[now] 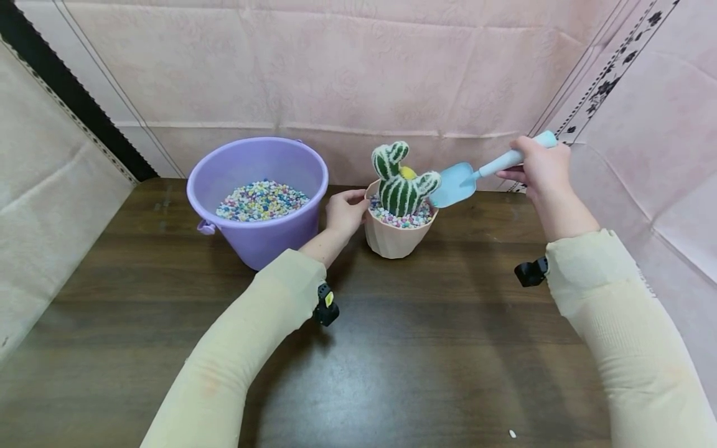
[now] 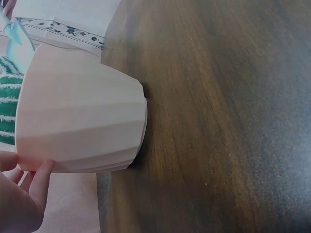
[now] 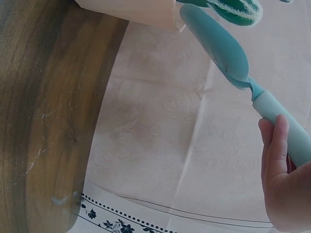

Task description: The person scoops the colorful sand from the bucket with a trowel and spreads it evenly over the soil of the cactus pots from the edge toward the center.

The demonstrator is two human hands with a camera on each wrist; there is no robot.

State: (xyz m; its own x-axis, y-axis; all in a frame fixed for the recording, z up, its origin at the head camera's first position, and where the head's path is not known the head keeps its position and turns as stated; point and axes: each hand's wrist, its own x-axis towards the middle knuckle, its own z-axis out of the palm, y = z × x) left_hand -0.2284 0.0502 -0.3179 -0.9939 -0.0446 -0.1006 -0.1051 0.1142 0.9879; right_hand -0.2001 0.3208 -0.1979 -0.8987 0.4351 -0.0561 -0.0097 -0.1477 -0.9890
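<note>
A knitted-looking green and white cactus [image 1: 400,194] with a yellow bloom stands in a pale pink ribbed pot [image 1: 394,241], with small coloured pebbles [image 1: 417,219] around its base. My left hand [image 1: 343,214] pinches the pot's left rim between thumb and fingers; in the left wrist view the fingers [image 2: 41,182] lie against the pot's outer wall. My right hand [image 1: 542,165] grips the handle of a light blue trowel [image 1: 455,185]. The trowel's tip is at the pot's right rim, close beside the cactus, and its blade slopes down toward the pot.
Left of the pot stands a purple bucket [image 1: 257,238], partly filled with the same coloured pebbles [image 1: 263,200]. A small white piece [image 1: 512,434] lies near the front of the dark wooden table [image 1: 403,348]. Pale pink cloth [image 1: 358,68] hangs behind and at the sides.
</note>
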